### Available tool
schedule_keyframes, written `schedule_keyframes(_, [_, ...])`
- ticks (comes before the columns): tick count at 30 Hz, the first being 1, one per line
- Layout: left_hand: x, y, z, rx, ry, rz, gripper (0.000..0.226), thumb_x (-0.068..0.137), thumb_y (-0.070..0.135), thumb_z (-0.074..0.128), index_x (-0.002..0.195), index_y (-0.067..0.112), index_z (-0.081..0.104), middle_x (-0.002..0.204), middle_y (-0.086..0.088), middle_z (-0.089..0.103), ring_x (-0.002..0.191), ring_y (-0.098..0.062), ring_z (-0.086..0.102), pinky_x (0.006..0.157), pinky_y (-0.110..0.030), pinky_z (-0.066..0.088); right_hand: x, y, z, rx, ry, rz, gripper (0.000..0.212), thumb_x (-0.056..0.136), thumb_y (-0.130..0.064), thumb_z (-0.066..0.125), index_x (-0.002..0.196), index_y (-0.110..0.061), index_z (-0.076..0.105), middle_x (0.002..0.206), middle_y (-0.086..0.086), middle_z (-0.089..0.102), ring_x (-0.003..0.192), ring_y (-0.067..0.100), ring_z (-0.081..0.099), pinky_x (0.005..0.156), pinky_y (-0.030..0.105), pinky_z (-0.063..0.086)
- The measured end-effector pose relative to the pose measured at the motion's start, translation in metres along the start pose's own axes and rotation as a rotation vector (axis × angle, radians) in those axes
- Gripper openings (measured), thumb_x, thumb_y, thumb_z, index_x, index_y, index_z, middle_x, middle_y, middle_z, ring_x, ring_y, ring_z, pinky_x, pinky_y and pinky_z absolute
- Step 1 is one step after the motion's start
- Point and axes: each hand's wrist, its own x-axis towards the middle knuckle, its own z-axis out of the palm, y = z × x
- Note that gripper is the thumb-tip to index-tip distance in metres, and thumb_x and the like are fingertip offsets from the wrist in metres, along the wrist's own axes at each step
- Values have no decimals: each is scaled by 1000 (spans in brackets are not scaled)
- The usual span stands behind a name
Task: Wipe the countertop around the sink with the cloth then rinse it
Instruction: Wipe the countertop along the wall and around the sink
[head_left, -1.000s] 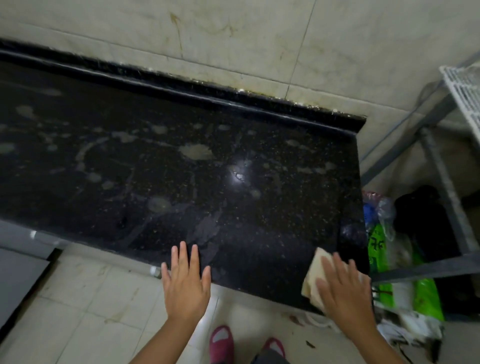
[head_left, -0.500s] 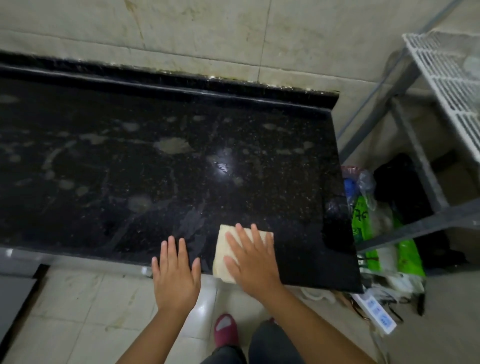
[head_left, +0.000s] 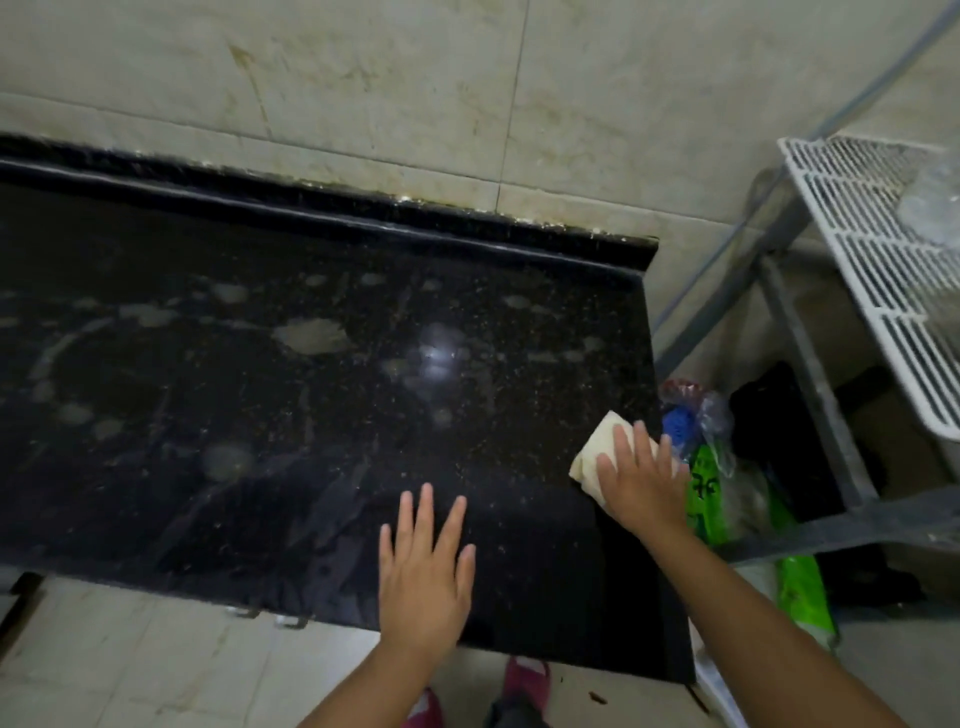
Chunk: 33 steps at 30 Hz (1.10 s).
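Observation:
The black speckled countertop (head_left: 291, 395) fills the left and middle of the view, marked with pale wet patches and smears. A folded cream cloth (head_left: 597, 449) lies flat at the counter's right edge. My right hand (head_left: 641, 480) presses on the cloth with straight, spread fingers. Flat on the counter near its front edge rests my left hand (head_left: 423, 566), fingers straight and holding nothing. No sink or tap is in view.
A stained tiled wall (head_left: 467, 93) rises behind the counter's raised back lip. To the right stands a grey metal rack (head_left: 810, 374) with a white grid shelf (head_left: 878, 260). Green and blue plastic bags (head_left: 706, 467) sit low beside the counter's end. Feet in red slippers (head_left: 524, 680) stand on the floor tiles.
My right hand has slid the cloth from the counter's front middle out to the right edge. My left hand has moved forward onto the counter surface.

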Motion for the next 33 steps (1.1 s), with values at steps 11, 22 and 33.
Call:
schedule_keyframes(11, [36,24,8,-15,-42,-217,50,90,34,31,119,6,61,124,-24,56,114,-44,52,84,-61,40,5,-51,18,-38,28,-642,51,94,-46,25,137,-27,44,147,0,39,137,30,33,108,47,12])
schedule_keyframes(22, [41,25,22,104,-44,-267,68,97,48,5,120,16,61,128,-14,57,124,-28,41,98,-45,21,126,-7,-31,68,41,-121,56,99,-42,21,149,-22,9,158,2,-1,144,31,-5,116,45,-2])
schedule_keyframes(33, [41,26,22,105,-16,-253,68,96,49,7,122,15,59,130,-15,55,125,-30,44,99,-44,17,75,-87,-3,-45,-88,-714,59,93,-51,15,148,-29,14,158,0,5,145,29,0,116,44,1])
